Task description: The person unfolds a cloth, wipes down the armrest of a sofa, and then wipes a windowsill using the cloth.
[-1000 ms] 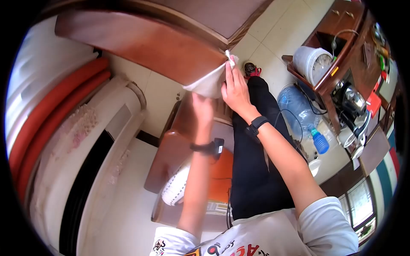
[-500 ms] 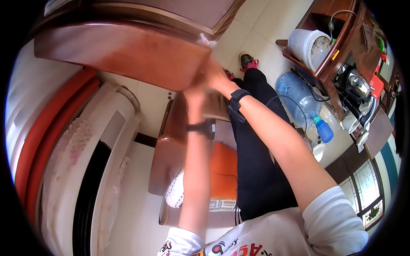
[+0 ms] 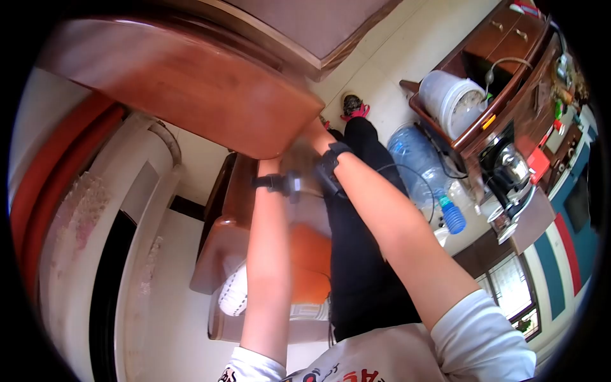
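A glossy reddish-brown wooden panel (image 3: 197,89) spans the upper left and centre. Both of my forearms reach up to its near right end. My left hand (image 3: 270,159) is almost wholly hidden beneath the panel's lower edge; only the part by the wristband shows. My right hand (image 3: 315,135) is at the panel's right corner, blurred, with its fingers hidden behind the edge. Whether either hand holds something cannot be seen. No white cloth is visible now.
A large blue water bottle (image 3: 414,162) lies on the floor at the right, near a white bucket (image 3: 449,105) on a wooden cabinet. A kettle (image 3: 506,162) stands farther right. Below the panel is an orange item (image 3: 309,267). A white appliance (image 3: 137,191) stands left.
The white cloth, earlier in my hands at the panel's corner, has gone out of sight. Both hands have moved down and behind the panel's edge, and the view has shifted.
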Demonstrator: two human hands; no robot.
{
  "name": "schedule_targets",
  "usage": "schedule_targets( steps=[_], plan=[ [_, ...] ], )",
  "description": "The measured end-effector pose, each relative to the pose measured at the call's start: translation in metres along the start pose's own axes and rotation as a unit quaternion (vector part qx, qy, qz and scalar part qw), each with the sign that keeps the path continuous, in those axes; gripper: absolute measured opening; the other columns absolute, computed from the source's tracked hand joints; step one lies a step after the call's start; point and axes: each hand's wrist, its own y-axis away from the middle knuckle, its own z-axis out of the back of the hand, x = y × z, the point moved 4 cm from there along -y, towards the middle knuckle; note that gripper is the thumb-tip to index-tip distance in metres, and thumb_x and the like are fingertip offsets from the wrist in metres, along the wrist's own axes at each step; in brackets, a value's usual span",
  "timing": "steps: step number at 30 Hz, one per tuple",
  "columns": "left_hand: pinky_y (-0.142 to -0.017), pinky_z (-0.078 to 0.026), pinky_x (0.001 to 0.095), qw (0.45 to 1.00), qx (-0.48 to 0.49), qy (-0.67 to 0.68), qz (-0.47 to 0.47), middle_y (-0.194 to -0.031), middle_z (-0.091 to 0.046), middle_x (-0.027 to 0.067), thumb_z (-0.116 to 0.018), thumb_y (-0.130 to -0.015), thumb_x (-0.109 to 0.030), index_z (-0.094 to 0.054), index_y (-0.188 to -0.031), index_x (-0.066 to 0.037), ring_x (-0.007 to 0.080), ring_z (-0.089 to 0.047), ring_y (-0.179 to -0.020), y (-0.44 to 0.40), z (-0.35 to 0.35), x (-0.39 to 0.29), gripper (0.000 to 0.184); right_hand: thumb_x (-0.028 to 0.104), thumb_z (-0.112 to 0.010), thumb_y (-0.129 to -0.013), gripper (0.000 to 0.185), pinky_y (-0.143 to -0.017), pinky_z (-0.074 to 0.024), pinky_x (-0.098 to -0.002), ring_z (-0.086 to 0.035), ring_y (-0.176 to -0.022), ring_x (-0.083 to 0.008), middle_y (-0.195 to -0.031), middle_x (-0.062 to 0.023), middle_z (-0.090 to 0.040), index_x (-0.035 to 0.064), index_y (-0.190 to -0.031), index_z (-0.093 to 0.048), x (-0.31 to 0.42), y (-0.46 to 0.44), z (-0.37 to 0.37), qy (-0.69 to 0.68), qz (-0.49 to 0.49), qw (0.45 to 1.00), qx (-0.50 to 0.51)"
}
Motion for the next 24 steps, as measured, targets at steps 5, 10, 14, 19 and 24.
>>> schedule_targets(
  steps=[5, 10, 14, 19, 24],
  plan=[
    [-0.090, -0.050, 0.0375, 0.955, 0.061, -0.289, 0.032, -0.111, -0.071, 0.0174, -0.061, -0.096, -0.031, -0.063, -0.119, 0.003, 0.0241, -0.065, -0.102, 0.045, -0.017, -0.013, 0.042, 0.008, -0.062, -0.089, 0.026, -0.081, -0.0533, -0.0420, -0.069, -0.099, -0.0370, -0.103, -0.0258, -0.069, -0.0012, -0.113, -0.066, 0.000, 0.017, 0.028, 0.168, -0.050, 0.984, 0.023],
    [-0.087, -0.051, 0.0385, 0.892, 0.248, -0.379, -0.006, -0.106, -0.072, 0.0173, -0.060, -0.097, -0.035, -0.065, -0.117, 0.002, 0.0267, -0.067, -0.097, 0.125, -0.063, -0.060, 0.042, 0.022, -0.068, -0.087, 0.034, -0.082, -0.0550, -0.0422, -0.071, -0.093, -0.0357, -0.099, -0.0227, -0.071, 0.0011, -0.114, -0.066, 0.066, 0.057, 0.112, 0.178, -0.137, 0.970, 0.088],
    [-0.098, -0.048, 0.0440, 0.868, 0.272, -0.396, -0.125, -0.123, -0.063, 0.0251, -0.069, -0.089, -0.034, -0.074, -0.098, -0.001, 0.0381, -0.062, -0.110, 0.201, -0.087, -0.138, 0.034, 0.023, -0.072, -0.087, 0.035, -0.085, -0.0539, -0.0412, -0.070, -0.098, -0.0361, -0.102, -0.0215, -0.071, 0.0005, -0.113, -0.066, 0.189, 0.081, 0.150, 0.232, -0.103, 0.962, 0.102],
    [-0.071, -0.050, 0.0365, 0.865, 0.255, -0.395, -0.175, -0.087, -0.064, 0.0107, -0.075, -0.084, -0.031, -0.061, -0.077, 0.000, 0.0174, -0.059, -0.079, 0.294, -0.083, -0.260, 0.035, 0.022, -0.076, -0.084, 0.036, -0.083, -0.0545, -0.0382, -0.072, -0.094, -0.0285, -0.097, -0.0183, -0.073, -0.0009, -0.110, -0.067, 0.347, 0.102, 0.155, 0.257, -0.046, 0.953, 0.153],
    [-0.062, -0.048, 0.0384, 0.827, 0.201, -0.396, -0.344, -0.073, -0.057, 0.0144, -0.078, -0.079, -0.027, -0.055, -0.080, -0.003, 0.0249, -0.056, -0.067, 0.405, -0.064, -0.400, 0.033, 0.017, -0.082, -0.077, 0.057, -0.092, -0.0532, -0.0391, -0.069, -0.105, -0.0297, -0.113, -0.0183, -0.070, 0.0048, -0.128, -0.060, 0.493, 0.122, 0.130, 0.230, 0.169, 0.945, 0.162]
  ],
)
